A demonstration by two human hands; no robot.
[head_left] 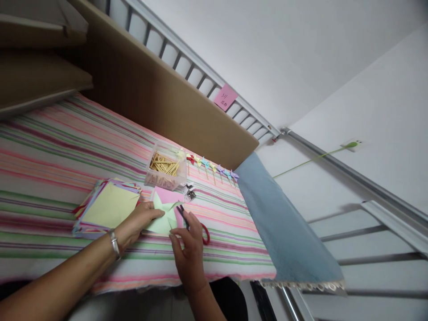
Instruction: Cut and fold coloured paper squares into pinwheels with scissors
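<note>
White wall [301,53] (metal bed rail [200,67]).

The right hand [189,249] covers most of the red-handled scissors [204,234], so only part of one loop and the dark blades show, and how its grip closes on them cannot be told. The light green paper [163,220] is partly hidden under the left hand [138,223], whose forearm is cut off by the lower left edge. The writing on the pink note [225,97] and the small paper pinwheels [214,168] by the clear box [166,167] are too small to make out.
</note>
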